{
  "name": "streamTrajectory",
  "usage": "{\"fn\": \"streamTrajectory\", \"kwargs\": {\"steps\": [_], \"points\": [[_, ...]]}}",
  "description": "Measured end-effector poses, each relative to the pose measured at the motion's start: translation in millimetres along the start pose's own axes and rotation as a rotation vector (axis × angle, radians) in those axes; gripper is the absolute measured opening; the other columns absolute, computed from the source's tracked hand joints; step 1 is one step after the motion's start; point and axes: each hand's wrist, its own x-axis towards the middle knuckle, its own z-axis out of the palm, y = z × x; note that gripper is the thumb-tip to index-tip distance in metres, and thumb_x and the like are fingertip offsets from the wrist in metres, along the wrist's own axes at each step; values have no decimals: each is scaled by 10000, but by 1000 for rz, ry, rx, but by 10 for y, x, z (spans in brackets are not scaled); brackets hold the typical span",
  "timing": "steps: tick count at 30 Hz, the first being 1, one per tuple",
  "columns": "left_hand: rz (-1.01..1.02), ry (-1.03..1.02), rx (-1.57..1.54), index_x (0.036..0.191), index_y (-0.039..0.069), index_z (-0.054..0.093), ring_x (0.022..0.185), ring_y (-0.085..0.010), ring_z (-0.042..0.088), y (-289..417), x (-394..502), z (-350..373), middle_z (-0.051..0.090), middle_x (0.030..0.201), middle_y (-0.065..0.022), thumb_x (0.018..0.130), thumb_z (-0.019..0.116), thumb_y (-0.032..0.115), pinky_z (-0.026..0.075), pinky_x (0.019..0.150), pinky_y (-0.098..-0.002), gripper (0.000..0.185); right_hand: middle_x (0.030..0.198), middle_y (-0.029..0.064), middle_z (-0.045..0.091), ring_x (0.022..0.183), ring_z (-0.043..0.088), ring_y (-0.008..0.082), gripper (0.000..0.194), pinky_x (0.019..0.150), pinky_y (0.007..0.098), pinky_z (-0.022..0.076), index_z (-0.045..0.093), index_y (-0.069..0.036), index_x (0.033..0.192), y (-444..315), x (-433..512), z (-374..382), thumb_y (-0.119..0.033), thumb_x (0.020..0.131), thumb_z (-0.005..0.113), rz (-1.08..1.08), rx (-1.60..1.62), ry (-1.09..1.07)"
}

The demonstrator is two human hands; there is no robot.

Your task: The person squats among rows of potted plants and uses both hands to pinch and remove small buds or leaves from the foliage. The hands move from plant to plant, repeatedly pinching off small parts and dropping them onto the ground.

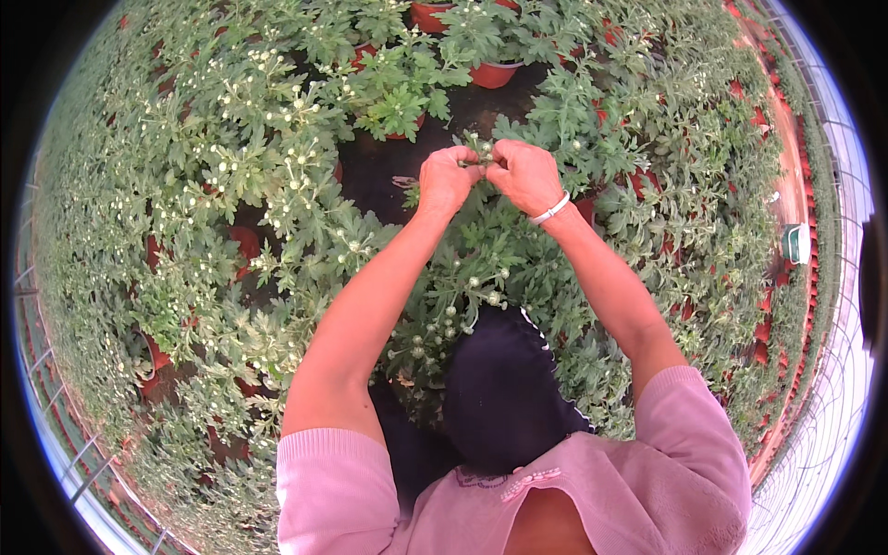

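My left hand [447,177] and my right hand [524,173] meet at the top of a budding chrysanthemum plant [485,149], fingertips nearly touching. The fingers of both hands pinch its small green bud cluster, partly covered by them. A white band [550,209] circles my right wrist. Below the hands, leafy stems and round pale buds [494,298] stand between my forearms, close to my dark-clad knee [496,388].
Potted chrysanthemums [277,125] crowd both sides, many in red plastic pots [494,73]. Dark ground [374,173] shows ahead of my hands. A green and white container [795,243] stands at the far right, near an earthen path [787,149].
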Motion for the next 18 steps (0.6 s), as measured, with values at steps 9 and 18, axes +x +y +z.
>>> {"fn": "streamTrajectory", "kwargs": {"steps": [9, 18], "points": [[40, 61, -43, 831, -4, 666, 576, -70, 554, -9, -16, 91, 634, 689, -13, 683, 774, 98, 460, 525, -235, 210, 682, 108, 642, 647, 622, 244, 255, 640, 347, 485, 632, 0, 804, 11, -72, -154, -241, 728, 667, 185, 341, -3], [123, 45, 6, 848, 10, 664, 587, -68, 545, -26, -20, 44, 636, 708, -8, 682, 784, 102, 459, 544, -235, 225, 633, 47, 612, 519, 570, 108, 148, 495, 259, 437, 598, 2, 778, 33, 2, -221, -142, 747, 601, 226, 235, -177]]}}
